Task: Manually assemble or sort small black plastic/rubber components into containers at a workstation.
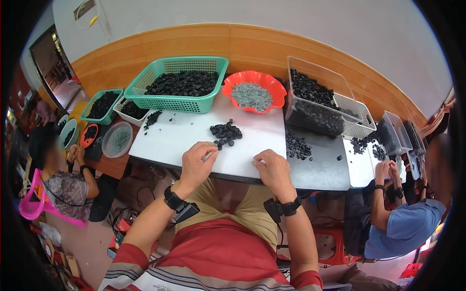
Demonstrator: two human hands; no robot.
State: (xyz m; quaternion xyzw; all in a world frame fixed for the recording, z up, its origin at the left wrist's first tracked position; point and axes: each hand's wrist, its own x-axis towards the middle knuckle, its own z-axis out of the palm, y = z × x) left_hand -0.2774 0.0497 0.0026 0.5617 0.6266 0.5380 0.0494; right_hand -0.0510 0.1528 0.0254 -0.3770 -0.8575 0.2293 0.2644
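Head view: left hand [196, 164] meeting the pile of black pieces [226, 131], right hand [275, 170] curling well apart

At the centre of the frame, the left hand is bending its fingers, with thumb and index tips lying only slightly apart. Those tips are meeting a small dark piece at the near edge of the pile of black pieces; whether they are pinching it or merely touching it, I cannot tell. The pile itself is sitting just above the middle of the frame, on a white board [167, 143].

Right of centre, the right hand is hovering by the board's near edge, its fingers curling inward and its thumb lying close to the index finger. Whether something small is sitting between those tips, I cannot tell.

Toward the upper left, a green basket [167, 105] is holding many more black parts. Right of it, at the upper centre, a red scalloped bowl [277, 100] is holding pale, thin pieces. At the upper right, a clear bin [297, 114] is holding another dark heap.
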